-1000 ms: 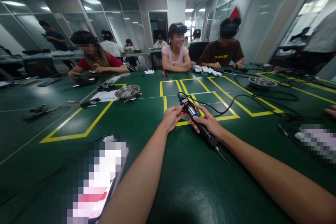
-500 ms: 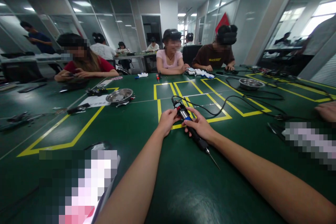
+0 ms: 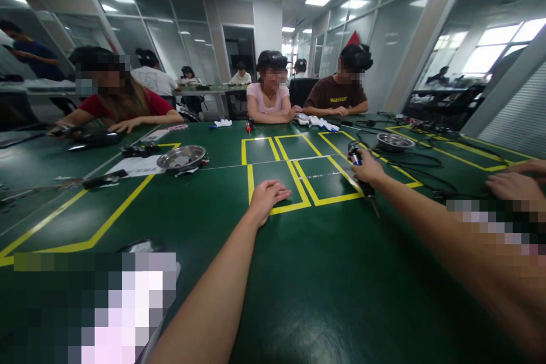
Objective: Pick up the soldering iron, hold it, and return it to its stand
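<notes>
My right hand [image 3: 368,169] is wrapped round an electric screwdriver [image 3: 354,154], dark with a shiny blue and silver end. Its thin bit [image 3: 375,208] points down toward me. The tool is over the yellow taped outlines, right of centre; whether it touches the table is hidden. My left hand [image 3: 266,199] lies on the green table [image 3: 298,273] near the corner of a yellow tape outline [image 3: 294,206]. Its fingers are stretched out and nothing is in it.
Metal bowls stand left [image 3: 200,151] and right [image 3: 395,143]. Black cables [image 3: 430,173] run along the right. Gloves [image 3: 318,122] and a red-handled tool [image 3: 249,128] lie across the table. Several people sit around it; another person's hand [image 3: 514,185] rests at the right edge.
My left hand has let go of the screwdriver's end and opened on the table. My right hand has carried the screwdriver to the right and farther away.
</notes>
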### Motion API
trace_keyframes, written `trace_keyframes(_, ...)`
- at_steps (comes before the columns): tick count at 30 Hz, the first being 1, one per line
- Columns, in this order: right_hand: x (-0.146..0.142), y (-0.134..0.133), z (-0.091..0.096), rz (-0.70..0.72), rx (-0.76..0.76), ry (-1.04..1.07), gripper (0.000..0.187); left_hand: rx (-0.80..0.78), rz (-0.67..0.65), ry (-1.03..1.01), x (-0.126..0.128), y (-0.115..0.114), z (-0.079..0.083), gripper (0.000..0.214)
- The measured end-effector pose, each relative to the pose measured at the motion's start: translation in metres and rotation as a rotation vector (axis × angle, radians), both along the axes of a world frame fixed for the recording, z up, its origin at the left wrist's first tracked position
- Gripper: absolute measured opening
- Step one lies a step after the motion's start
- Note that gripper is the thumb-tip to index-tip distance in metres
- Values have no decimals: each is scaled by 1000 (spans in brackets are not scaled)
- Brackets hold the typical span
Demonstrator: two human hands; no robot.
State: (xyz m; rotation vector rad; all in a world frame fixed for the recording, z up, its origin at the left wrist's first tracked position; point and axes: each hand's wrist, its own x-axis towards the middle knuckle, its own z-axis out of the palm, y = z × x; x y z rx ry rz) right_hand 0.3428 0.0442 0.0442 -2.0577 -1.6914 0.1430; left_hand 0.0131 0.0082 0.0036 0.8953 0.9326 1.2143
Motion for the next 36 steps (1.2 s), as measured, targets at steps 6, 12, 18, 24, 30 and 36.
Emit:
trace_keyframes(6,54,9,41,-87,-239,-548,63,14,-5,13,3,-5,4,8)
trace_keyframes(12,47,4,41,125,-400,-747,52,16,-11,18,4,-5,6,5)
trace_keyframes(18,45,8,34,154,-392,-735,46,26,-20,13,2,-3,2,5)
trace_keyframes(24,50,7,36,140,-372,-692,53,10,-22,0,1,-3,2,7)
trace_keyframes(30,14,-2,36,147,-271,-383,69,24,-41,20,-1,-2,-4,6)
trace_keyframes(36,-98,-43,1,349,-201,844,75,56,-36,-44,-3,1,-11,20)
